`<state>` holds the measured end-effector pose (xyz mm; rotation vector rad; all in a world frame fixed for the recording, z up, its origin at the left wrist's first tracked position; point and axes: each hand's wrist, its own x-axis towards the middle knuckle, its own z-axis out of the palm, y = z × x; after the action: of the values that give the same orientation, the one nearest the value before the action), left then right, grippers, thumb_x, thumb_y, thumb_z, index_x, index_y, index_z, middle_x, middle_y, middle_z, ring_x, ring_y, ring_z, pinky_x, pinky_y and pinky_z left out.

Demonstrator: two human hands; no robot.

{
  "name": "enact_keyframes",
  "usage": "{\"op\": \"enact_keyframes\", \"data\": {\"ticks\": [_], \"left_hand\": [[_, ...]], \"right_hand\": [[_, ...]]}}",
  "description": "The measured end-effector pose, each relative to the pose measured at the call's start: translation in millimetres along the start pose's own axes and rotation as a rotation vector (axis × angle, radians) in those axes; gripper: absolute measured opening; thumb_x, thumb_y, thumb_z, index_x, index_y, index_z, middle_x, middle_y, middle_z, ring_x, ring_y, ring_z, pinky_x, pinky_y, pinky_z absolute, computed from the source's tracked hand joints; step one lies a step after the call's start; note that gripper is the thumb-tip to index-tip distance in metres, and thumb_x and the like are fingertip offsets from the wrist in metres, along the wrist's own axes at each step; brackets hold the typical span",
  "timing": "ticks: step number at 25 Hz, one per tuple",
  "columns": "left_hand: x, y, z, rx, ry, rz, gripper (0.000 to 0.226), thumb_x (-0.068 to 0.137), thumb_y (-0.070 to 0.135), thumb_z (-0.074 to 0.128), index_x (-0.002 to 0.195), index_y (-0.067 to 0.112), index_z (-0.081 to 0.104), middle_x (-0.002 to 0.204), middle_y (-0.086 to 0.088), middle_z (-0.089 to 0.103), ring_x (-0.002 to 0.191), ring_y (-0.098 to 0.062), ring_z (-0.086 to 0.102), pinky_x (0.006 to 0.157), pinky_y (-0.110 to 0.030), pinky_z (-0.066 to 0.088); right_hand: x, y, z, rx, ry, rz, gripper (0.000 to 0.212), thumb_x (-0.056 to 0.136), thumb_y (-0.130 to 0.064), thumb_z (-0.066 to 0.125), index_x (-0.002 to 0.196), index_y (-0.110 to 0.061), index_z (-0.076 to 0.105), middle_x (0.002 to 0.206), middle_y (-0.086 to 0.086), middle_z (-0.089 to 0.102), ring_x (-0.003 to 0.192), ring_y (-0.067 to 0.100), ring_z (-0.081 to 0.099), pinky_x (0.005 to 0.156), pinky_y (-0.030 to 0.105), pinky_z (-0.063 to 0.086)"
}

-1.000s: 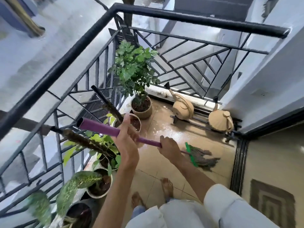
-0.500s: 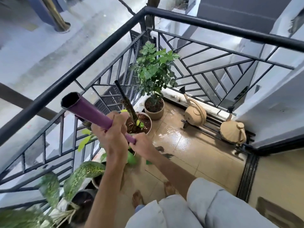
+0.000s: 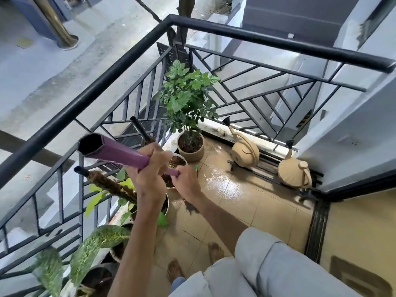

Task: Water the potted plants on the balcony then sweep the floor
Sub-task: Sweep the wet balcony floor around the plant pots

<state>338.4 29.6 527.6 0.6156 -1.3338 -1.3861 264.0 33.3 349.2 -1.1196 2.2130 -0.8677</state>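
The purple broom handle [image 3: 120, 154] is being gripped by the left hand [image 3: 147, 176] and, lower down, the right hand [image 3: 187, 182]; its head, probably hidden beside the pots, is best being drawn in short strokes across the wet floor [image 3: 246, 196]. No writing is being shown.

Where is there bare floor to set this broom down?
Bare tiles lie between the row of pots along the left railing and the door track, near the two watering cans. The left side is crowded: pots, leaves, stakes.
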Motion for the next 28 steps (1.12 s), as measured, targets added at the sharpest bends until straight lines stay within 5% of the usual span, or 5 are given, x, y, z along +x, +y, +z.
{"op": "enact_keyframes", "data": {"ticks": [7,11,19,23,28], "left_hand": [[18,-58,46,0.199,-0.264,0.017,0.030,0.074,0.003,0.059,0.051,-0.003,0.040,0.048,-0.011,0.033,0.042,-0.028,0.024,0.039,-0.035,0.020],[5,-105,49,0.137,-0.301,-0.139,0.033,0.076,-0.007,0.059,0.049,0.003,0.042,0.047,-0.013,0.023,0.042,-0.015,0.024,0.046,-0.014,0.031],[-20,-172,67,0.039,-0.363,-0.404,0.032,0.078,0.002,0.059,0.051,0.012,0.045,0.045,-0.005,0.031,0.043,-0.013,0.030,0.049,-0.020,0.032],[-71,-193,94,0.041,-0.494,-0.476,0.038,0.082,0.005,0.059,0.051,0.023,0.047,0.052,0.005,0.046,0.052,-0.027,0.041,0.056,-0.049,0.040],[-116,-200,128,0.025,-0.599,-0.615,0.034,0.085,0.007,0.063,0.053,0.003,0.053,0.057,-0.008,0.053,0.065,-0.026,0.054,0.092,-0.072,0.044]], "right_hand": [[53,41,-29,0.073,0.023,0.124,0.029,0.108,-0.018,0.053,0.096,0.002,0.071,0.096,0.017,0.072,0.095,0.026,0.066,0.088,0.039,0.052],[58,94,-40,0.036,-0.047,0.248,0.020,0.105,-0.013,0.057,0.099,0.000,0.070,0.101,0.020,0.069,0.098,0.024,0.064,0.075,0.031,0.039],[20,191,-81,-0.069,-0.051,0.402,0.029,0.108,-0.014,0.052,0.132,-0.001,0.061,0.131,0.017,0.065,0.122,0.032,0.063,0.105,0.042,0.052],[-24,247,-111,-0.109,0.052,0.505,0.033,0.112,-0.020,0.039,0.139,-0.012,0.056,0.141,0.003,0.057,0.130,0.017,0.056,0.106,0.023,0.041],[-69,295,-133,-0.194,0.032,0.669,0.019,0.105,-0.004,0.053,0.116,0.006,0.065,0.119,0.022,0.067,0.113,0.035,0.064,0.095,0.047,0.053]]}}
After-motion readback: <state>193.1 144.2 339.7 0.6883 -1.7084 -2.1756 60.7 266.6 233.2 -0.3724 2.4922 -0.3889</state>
